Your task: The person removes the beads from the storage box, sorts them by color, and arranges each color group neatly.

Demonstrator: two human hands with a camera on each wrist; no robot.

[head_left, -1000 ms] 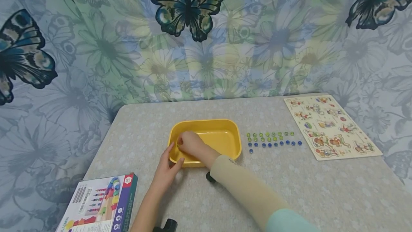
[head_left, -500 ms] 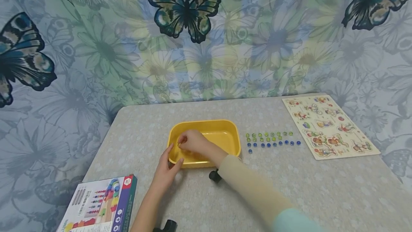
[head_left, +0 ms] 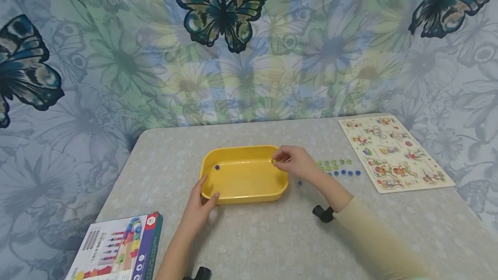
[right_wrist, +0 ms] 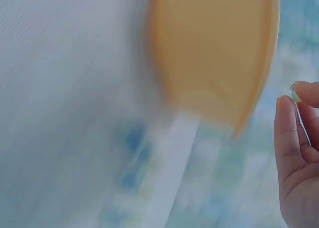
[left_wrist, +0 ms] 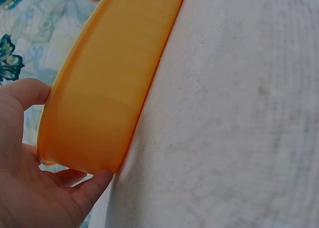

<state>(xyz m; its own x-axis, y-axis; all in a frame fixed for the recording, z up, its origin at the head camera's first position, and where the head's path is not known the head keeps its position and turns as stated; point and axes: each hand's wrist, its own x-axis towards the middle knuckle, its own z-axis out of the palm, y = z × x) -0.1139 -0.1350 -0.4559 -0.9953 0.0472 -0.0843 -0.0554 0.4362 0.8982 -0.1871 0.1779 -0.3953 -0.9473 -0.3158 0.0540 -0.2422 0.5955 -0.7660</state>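
Observation:
A yellow plastic tray (head_left: 249, 180) sits mid-table. Its left end is held by my left hand (head_left: 200, 204), thumb at the front and fingers at the side; the left wrist view shows this hand (left_wrist: 47, 173) around the tray's corner. A blue glass bead (head_left: 217, 167) lies inside, near the left end. At the tray's right rim, my right hand (head_left: 297, 163) pinches a small clear yellow-green glass bead (head_left: 274, 161) between thumb and fingertips, seen closer as the bead (right_wrist: 293, 92) in the right wrist view. Rows of green beads (head_left: 334, 162) and blue beads (head_left: 350, 173) are partly hidden behind that hand.
A cream board with cartoon pictures (head_left: 397, 152) lies at the right of the table. At the front left is a printed toy box (head_left: 116, 247). Black wrist mounts (head_left: 324, 214) are on the arms. A butterfly-patterned cloth (head_left: 249, 77) hangs behind.
My right hand has left the tray's left end and moved right to its other rim with the green bead, uncovering the blue bead. My left hand stays on the tray.

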